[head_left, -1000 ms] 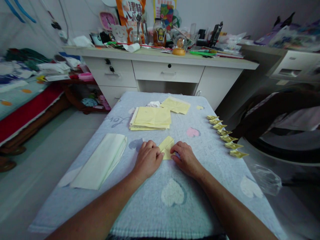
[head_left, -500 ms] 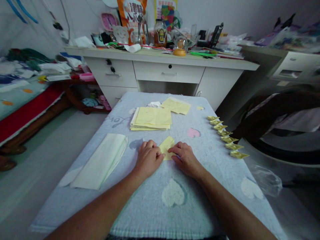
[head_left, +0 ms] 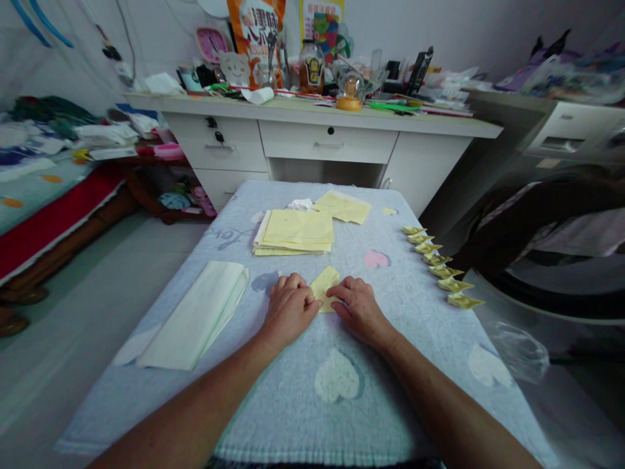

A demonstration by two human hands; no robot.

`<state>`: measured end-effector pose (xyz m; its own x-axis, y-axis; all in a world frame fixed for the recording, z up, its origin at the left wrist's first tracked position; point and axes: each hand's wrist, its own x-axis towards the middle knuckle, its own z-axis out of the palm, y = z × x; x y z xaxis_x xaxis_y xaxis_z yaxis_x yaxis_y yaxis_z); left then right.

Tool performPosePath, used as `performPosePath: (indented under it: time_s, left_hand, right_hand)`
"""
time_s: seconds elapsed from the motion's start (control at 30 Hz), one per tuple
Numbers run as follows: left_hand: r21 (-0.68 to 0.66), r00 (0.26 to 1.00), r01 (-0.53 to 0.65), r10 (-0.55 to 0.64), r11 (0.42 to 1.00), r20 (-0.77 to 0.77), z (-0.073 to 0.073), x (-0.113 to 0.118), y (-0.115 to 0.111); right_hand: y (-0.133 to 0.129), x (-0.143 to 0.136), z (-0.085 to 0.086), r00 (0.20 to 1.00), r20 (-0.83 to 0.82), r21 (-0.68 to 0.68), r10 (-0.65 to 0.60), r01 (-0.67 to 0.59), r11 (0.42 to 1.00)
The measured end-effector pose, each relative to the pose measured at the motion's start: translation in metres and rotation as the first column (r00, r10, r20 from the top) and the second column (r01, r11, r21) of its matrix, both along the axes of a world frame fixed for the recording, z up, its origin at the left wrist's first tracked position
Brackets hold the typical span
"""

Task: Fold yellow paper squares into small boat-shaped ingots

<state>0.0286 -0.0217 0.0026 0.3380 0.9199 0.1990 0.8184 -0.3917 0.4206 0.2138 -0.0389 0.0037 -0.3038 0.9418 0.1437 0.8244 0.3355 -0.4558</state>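
Paper (head_left: 324, 281), part-folded, is lying just in front of the sheet stack (head_left: 299, 227), left hand (head_left: 293, 303) and right hand (head_left: 360, 304) touching opposite sides, pinch unclear; seven folded boats (head_left: 455, 285) are standing right of the stack, whose flat sheets are apparently awaiting folding.

Yellow paper (head_left: 325, 282) partly hidden by left hand (head_left: 291, 307) and right hand (head_left: 360, 306); can't tell pinch from press. Forearms (head_left: 208, 397) cut by bottom edge, bed (head_left: 49, 185) by left, washing machine (head_left: 561, 130) by right. Jar label (head_left: 313, 67) too small to read.

Single head-worn view, facing forward and down over hands (head_left: 291, 307), table (head_left: 273, 404).
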Motion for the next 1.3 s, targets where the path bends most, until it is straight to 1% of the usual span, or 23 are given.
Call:
performPosePath:
  time_s: [0.23,0.37,0.5,0.6,0.83,1.03,1.17,1.3]
  left_hand:
    - [-0.009,1.0,-0.002,0.002,1.0,0.01,-0.001,0.0,0.001]
    - [0.003,0.999,-0.017,0.016,1.0,0.03,-0.002,-0.001,0.002]
    - [0.018,0.995,0.061,-0.062,0.998,0.082,-0.004,0.0,0.004]
    - [0.01,0.99,0.113,-0.114,0.993,0.079,-0.005,-0.001,0.005]
    - [-0.053,0.979,0.205,-0.205,0.977,0.0,0.0,-0.009,0.006]
    - [-0.119,0.966,0.237,-0.247,0.964,-0.078,0.003,-0.015,0.006]
    - [-0.198,0.954,0.251,-0.277,0.947,-0.114,0.005,-0.022,0.006]
    - [-0.251,0.94,0.276,-0.315,0.928,-0.132,0.008,-0.031,0.008]
  right_hand:
    - [0.0,0.001,-0.002,1.0,0.011,0.011,0.008,-0.008,1.0]
    - [0.0,-0.001,-0.001,1.0,0.023,0.007,0.004,-0.004,1.0]
    - [-0.001,-0.003,0.001,0.999,0.038,-0.01,-0.016,0.016,1.0]
    - [-0.001,-0.004,0.002,0.999,0.042,-0.012,-0.023,0.023,1.0]
    - [-0.002,-0.01,0.004,0.993,0.102,-0.008,-0.057,0.058,0.998]
    - [-0.004,-0.018,0.006,0.983,0.154,0.024,-0.103,0.101,0.995]
    - [-0.005,-0.022,0.004,0.973,0.187,0.043,-0.137,0.131,0.99]
    - [-0.006,-0.021,0.004,0.975,0.172,0.047,-0.141,0.135,0.99]
